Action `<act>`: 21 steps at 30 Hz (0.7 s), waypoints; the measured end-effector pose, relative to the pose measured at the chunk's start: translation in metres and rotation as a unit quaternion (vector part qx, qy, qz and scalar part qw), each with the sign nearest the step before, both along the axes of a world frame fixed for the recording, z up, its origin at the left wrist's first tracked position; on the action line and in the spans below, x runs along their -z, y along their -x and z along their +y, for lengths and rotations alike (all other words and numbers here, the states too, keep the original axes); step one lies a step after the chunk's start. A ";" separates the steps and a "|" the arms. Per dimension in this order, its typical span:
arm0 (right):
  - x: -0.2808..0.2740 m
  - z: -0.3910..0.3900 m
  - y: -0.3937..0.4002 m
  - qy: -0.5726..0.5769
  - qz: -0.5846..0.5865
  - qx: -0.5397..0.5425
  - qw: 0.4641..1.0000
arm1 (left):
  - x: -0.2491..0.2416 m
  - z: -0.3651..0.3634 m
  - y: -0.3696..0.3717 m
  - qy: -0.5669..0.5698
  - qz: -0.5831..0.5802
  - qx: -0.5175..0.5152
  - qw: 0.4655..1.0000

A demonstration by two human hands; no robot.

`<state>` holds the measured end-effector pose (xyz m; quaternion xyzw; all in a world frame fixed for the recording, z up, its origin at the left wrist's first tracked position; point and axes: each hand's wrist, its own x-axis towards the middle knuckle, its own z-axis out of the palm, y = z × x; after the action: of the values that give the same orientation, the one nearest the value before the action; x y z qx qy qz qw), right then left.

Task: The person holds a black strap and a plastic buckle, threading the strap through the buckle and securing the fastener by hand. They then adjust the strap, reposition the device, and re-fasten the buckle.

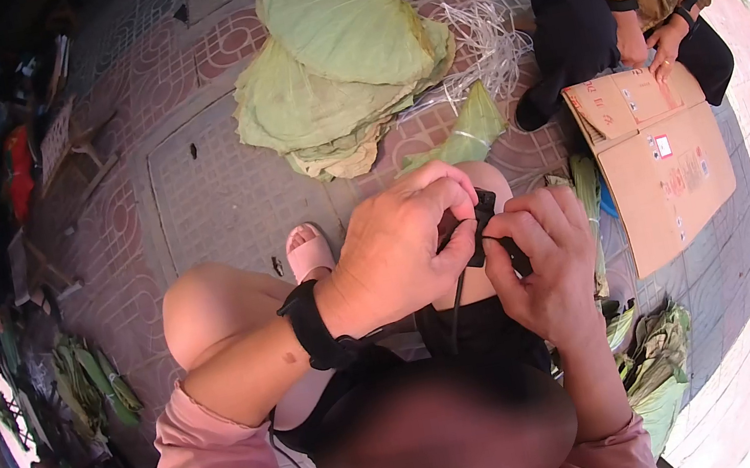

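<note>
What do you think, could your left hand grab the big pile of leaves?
Probably yes, with a lean forward: nothing seems to block the left hand from the leaf pile. But it may need to let go of the small black thing first.

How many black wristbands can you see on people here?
3: one on the camera wearer's left wrist, and one on each wrist of the person beside the cardboard. Others may be hidden.
</note>
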<state>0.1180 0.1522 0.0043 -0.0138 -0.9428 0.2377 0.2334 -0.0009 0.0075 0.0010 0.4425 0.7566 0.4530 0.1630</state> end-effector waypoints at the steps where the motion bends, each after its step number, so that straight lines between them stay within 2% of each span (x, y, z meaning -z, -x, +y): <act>1: 0.000 0.003 0.000 0.038 -0.012 -0.016 0.999 | 0.001 0.001 -0.001 -0.007 -0.024 -0.002 1.000; 4: 0.006 0.014 -0.001 0.207 -0.044 -0.046 0.976 | 0.009 0.003 -0.001 -0.031 -0.085 0.002 0.996; 7: 0.003 0.016 -0.008 0.312 -0.098 0.004 0.945 | 0.010 0.005 0.003 -0.050 -0.104 0.037 0.993; 10: 0.004 0.017 -0.014 0.286 -0.102 0.009 0.953 | 0.003 0.003 0.007 -0.044 -0.104 0.077 0.991; 12: 0.007 0.024 -0.016 0.304 -0.104 -0.027 0.947 | 0.003 0.001 0.009 -0.046 -0.131 0.102 0.985; 16: 0.005 0.027 -0.014 0.297 -0.108 -0.057 0.947 | -0.003 -0.004 0.015 0.004 -0.039 0.141 0.989; 21: -0.001 0.016 -0.019 0.063 -0.064 -0.055 0.994 | -0.002 -0.009 0.019 0.001 0.069 0.165 0.984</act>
<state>0.1373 0.1681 0.0050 0.0082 -0.9382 0.3076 0.1582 -0.0203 -0.0011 0.0028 0.5912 0.6832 0.3872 0.1837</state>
